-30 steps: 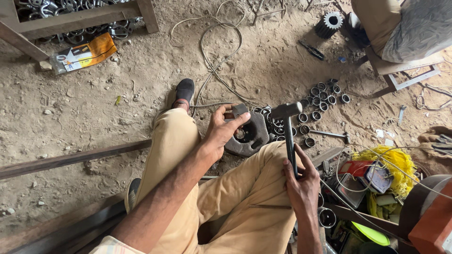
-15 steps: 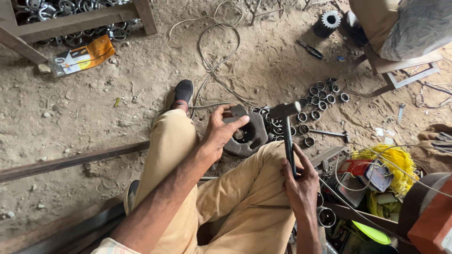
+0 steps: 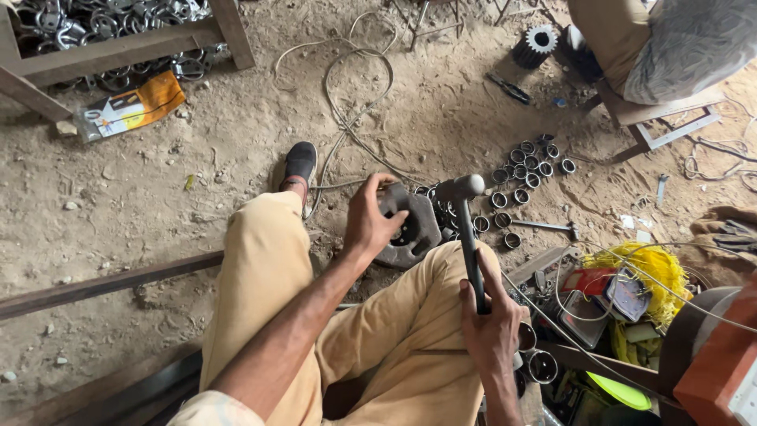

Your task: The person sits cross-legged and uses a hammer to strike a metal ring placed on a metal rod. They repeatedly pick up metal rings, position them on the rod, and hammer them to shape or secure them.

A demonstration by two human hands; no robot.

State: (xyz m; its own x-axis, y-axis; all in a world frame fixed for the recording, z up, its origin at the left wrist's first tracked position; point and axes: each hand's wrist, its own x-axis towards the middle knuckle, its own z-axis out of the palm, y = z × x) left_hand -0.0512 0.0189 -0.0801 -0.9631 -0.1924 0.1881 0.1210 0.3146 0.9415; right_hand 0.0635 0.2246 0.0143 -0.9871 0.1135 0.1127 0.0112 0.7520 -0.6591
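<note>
**Hammer raised over a metal block held on the dirt floor**

A dark, round metal block (image 3: 410,229) with a hole in its middle is held on the dirt floor (image 3: 158,197), between the knees of a seated person in tan trousers. The left hand (image 3: 371,221) is laid over the block's near left edge, its grip closed around that edge with the fingers curled over the top. A hammer (image 3: 467,237) is gripped by the right hand (image 3: 489,315), the fingers wrapped tightly round the lower part of the dark handle. The hammer is held nearly upright, its grey head level with the top of the block and just to the right of it; whether the two touch cannot be told.

Short metal rings (image 3: 524,170) are spread in a cluster on the floor beyond the hammer. A black shoe (image 3: 300,164) is seen ahead of the left knee, with loose wire (image 3: 355,87) trailing past it. A yellow coil of cord (image 3: 646,272) and an orange packet (image 3: 130,106) lie well apart, at the right and upper left. A second person's leg (image 3: 615,31) is seen at the upper right, above a small wooden stool (image 3: 658,114).
</note>
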